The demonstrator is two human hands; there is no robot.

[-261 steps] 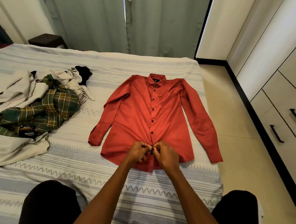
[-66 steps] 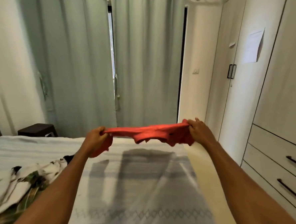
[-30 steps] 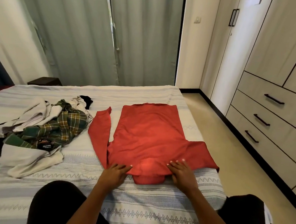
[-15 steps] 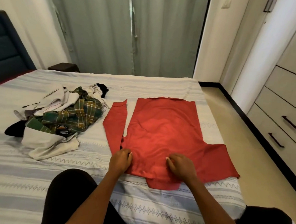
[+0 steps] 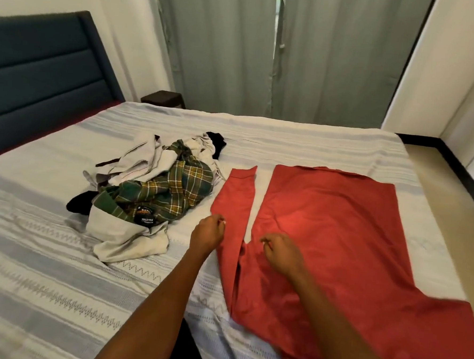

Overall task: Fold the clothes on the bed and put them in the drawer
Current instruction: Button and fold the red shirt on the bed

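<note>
A: Where's the red long-sleeved cotton shirt [image 5: 338, 235]?

B: Face down on the striped grey bed [image 5: 44, 264], one sleeve [image 5: 234, 207] stretched out beside the plaid-and-white clothes heap [image 5: 152, 190].

A: The hands?

B: Left hand [image 5: 207, 233] at that sleeve's edge, fingers curled; a grip I cannot tell. Right hand [image 5: 281, 254] loosely curled on the body. Half a second ago both pressed near the collar; they've shifted left.

- The bed [image 5: 302, 139] in front of me is wearing a striped grey cover.
- My red shirt [image 5: 338, 227] is lying flat on it.
- A pile of clothes [image 5: 157, 191] is sitting beside the shirt.
</note>
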